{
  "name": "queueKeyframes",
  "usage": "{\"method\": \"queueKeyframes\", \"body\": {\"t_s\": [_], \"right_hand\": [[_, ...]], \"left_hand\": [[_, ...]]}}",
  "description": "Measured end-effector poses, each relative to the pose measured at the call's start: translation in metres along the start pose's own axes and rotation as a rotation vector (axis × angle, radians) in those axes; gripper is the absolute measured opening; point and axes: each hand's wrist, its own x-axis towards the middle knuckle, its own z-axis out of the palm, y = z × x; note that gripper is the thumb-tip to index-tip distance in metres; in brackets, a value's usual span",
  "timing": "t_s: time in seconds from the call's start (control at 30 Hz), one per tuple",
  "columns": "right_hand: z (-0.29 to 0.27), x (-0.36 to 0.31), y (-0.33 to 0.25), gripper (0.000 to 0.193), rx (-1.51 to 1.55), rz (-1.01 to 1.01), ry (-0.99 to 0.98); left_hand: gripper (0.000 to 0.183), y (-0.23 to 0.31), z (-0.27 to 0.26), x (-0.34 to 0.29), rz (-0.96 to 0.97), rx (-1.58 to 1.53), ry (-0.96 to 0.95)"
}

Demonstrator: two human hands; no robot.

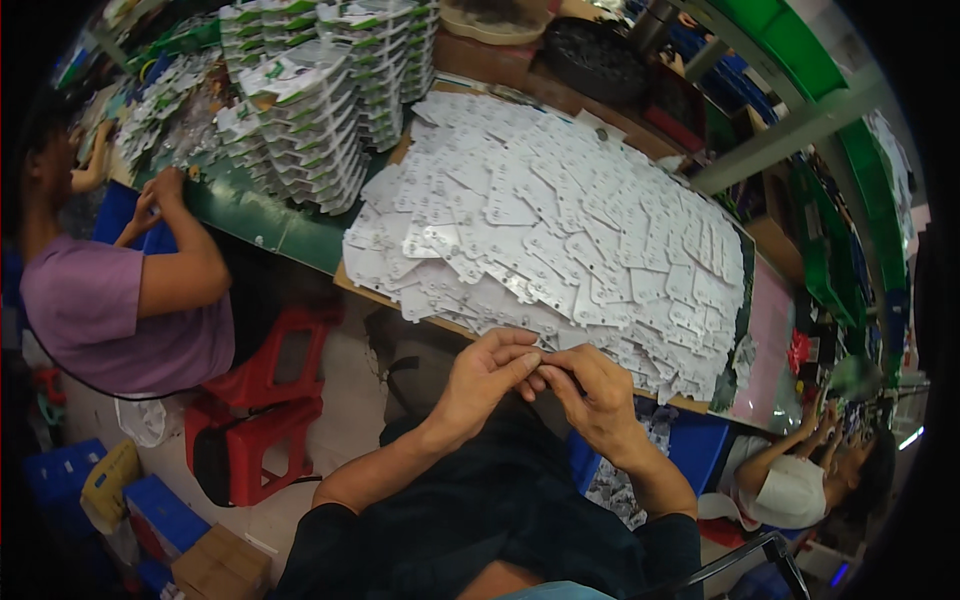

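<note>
My left hand [487, 382] and my right hand [596, 396] meet in front of my body, by the near edge of the table. Both are closed, thumbs and fingertips pinched together. Whatever lies between the fingertips is too small and too covered to name. Just beyond them spreads a wide heap of flat white plates [560, 225] dotted with small holes or studs, overlapping in layers on a board with a brown edge [375, 296].
Tall stacks of white and green parts [305, 120] stand at the far left. A person in a purple shirt [95, 310] works on the left, another in white [785, 490] on the right. Red stools [255, 440] stand left; a blue bin [695, 450] sits below the table at right.
</note>
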Motion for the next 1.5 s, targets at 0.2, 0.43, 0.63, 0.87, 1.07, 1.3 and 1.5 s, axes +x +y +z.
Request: {"method": "queueKeyframes", "body": {"t_s": [0.2,0.43,0.63,0.87,1.07,1.3,1.5], "right_hand": [[0.004,0.004,0.005,0.024,-0.106,-0.281,0.033],[-0.001,0.006,0.006,0.023,0.026,-0.216,-0.002],[-0.046,0.022,-0.003,0.016,0.231,0.170,0.023],[-0.097,0.111,0.027,0.014,0.178,0.231,0.123],[-0.113,0.211,0.122,0.020,-0.159,0.159,0.154],[-0.096,0.268,0.201,0.017,-0.560,0.212,0.002],[-0.085,0.287,0.232,0.016,-0.707,0.194,-0.075]], "left_hand": [[0.027,-0.003,-0.009,-0.001,-0.045,-0.174,0.047],[0.028,-0.005,-0.012,-0.001,-0.105,-0.164,0.001],[0.031,0.002,-0.016,-0.005,-0.182,-0.092,-0.056],[0.028,-0.014,-0.026,-0.014,-0.351,-0.131,-0.187],[0.019,-0.023,-0.038,-0.016,-0.471,-0.047,-0.194],[0.027,-0.018,-0.061,-0.015,-0.519,0.000,-0.144],[0.030,-0.019,-0.068,-0.008,-0.522,-0.029,-0.133]]}}
